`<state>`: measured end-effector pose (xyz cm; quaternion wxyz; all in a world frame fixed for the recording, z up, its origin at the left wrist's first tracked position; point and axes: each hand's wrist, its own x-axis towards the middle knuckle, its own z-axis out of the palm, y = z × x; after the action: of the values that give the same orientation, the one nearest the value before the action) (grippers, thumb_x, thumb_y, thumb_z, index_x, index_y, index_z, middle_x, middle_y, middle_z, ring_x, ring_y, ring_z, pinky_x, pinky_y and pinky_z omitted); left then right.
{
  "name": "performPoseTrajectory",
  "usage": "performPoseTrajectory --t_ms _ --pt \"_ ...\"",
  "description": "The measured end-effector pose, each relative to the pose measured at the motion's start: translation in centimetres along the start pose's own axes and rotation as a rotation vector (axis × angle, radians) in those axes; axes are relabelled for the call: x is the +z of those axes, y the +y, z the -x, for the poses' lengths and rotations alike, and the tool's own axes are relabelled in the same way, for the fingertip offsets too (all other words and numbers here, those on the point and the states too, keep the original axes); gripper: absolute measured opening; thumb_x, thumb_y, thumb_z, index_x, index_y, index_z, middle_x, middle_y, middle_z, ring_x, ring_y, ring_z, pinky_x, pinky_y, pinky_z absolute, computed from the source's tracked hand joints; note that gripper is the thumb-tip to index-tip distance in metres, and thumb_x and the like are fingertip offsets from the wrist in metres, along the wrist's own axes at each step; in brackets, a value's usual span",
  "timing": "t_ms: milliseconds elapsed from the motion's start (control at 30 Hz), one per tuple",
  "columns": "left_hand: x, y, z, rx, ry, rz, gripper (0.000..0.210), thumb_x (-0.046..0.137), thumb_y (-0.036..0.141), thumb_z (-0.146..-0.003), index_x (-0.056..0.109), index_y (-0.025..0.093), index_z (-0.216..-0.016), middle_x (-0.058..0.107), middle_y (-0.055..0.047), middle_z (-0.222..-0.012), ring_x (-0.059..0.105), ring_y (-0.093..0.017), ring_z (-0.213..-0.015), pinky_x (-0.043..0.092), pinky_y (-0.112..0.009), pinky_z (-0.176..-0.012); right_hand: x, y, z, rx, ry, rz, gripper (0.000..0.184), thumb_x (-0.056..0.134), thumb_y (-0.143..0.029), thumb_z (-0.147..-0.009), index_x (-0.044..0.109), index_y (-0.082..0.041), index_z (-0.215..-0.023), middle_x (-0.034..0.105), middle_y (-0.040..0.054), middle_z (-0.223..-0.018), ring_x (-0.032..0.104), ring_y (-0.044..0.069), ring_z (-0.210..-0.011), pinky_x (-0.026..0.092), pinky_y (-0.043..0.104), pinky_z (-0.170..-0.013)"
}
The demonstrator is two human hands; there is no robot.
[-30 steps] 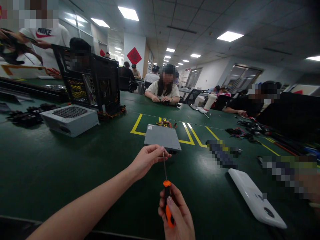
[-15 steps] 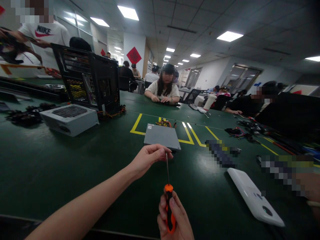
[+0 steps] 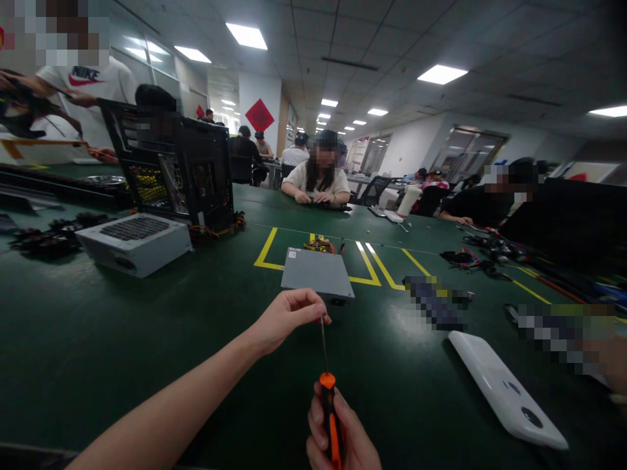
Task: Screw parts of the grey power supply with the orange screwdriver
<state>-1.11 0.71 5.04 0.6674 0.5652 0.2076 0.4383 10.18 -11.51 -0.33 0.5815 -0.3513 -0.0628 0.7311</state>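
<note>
My right hand (image 3: 340, 427) is wrapped round the orange and black handle of a screwdriver (image 3: 333, 411), whose thin shaft points up and away from me. At its tip, my left hand (image 3: 296, 313) has thumb and fingers pinched together. What they hold there, if anything, is too small to make out. Just beyond my left hand a flat grey power supply (image 3: 318, 271) lies on the green table (image 3: 206, 339), its near edge partly behind my fingers. Coloured cables (image 3: 323, 245) bunch behind it.
To the left stand a second power supply (image 3: 137, 241) with a round grille and an open black computer case (image 3: 176, 163). A white oblong device (image 3: 507, 391) lies at the right, near another person's hand (image 3: 610, 359). Across the table sits a person (image 3: 321, 176). Yellow tape (image 3: 267, 248) marks the tabletop.
Both hands and the screwdriver sit slightly lower in view and a little left. The left fingers stay pinched at the tip. The power supply lies in the same spot.
</note>
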Motion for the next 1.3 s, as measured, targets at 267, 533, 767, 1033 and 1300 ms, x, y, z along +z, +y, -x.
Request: performPoseTrajectory --t_ms 267,533,767,1033,1300 --pt "0.2 -1.4 -0.1 -0.034 -0.018 0.037 0.027 0.060 0.038 -0.076 0.061 0.014 -0.087 0.062 -0.007 -0.085 0.056 -0.016 -0.083 0.041 -0.029 -0.075 0.2 -0.6 0.1 -0.017 -0.037 -0.033 0.035 0.075 -0.036 -0.058 0.062 -0.013 -0.081 0.049 -0.0043 -0.055 0.035 0.001 -0.039 0.024 0.011 -0.032" --pt "0.0 -4.1 -0.4 -0.127 -0.007 -0.283 0.033 0.051 0.042 -0.081 0.060 0.012 -0.092 0.061 -0.006 -0.084 0.055 -0.015 -0.080 0.040 -0.027 -0.073 -0.5 -3.2 -0.6 0.002 0.051 -0.264 0.025 0.071 -0.023 -0.060 0.060 -0.012 -0.079 0.047 -0.0040 -0.057 0.036 0.000 -0.042 0.022 0.007 -0.032" --pt "0.0 -5.1 -0.3 -0.168 -0.066 -0.328 0.031 0.053 0.041 -0.079 0.059 0.014 -0.092 0.061 -0.005 -0.083 0.056 -0.015 -0.081 0.041 -0.028 -0.075 -0.6 -4.0 -0.8 0.020 0.084 -0.380 0.016 0.064 -0.018 -0.067 0.059 -0.011 -0.081 0.047 -0.0022 -0.060 0.037 0.000 -0.043 0.025 0.007 -0.033" --pt "0.0 -5.0 -0.4 -0.162 -0.068 -0.340 0.030 0.053 0.040 -0.080 0.059 0.014 -0.093 0.061 -0.005 -0.083 0.056 -0.015 -0.080 0.041 -0.027 -0.074 -0.1 -4.3 -1.0 0.057 0.108 -0.405 0.013 0.059 -0.019 -0.073 0.058 -0.011 -0.083 0.046 -0.0027 -0.060 0.037 0.000 -0.043 0.026 0.006 -0.033" --pt "0.0 -5.1 -0.5 -0.172 -0.065 -0.340 0.030 0.054 0.039 -0.079 0.059 0.014 -0.093 0.061 -0.005 -0.083 0.056 -0.015 -0.081 0.041 -0.027 -0.075 0.1 -4.6 -1.4 0.046 0.124 -0.400 0.011 0.057 -0.020 -0.076 0.057 -0.011 -0.082 0.045 -0.0028 -0.059 0.037 0.000 -0.042 0.025 0.006 -0.033"
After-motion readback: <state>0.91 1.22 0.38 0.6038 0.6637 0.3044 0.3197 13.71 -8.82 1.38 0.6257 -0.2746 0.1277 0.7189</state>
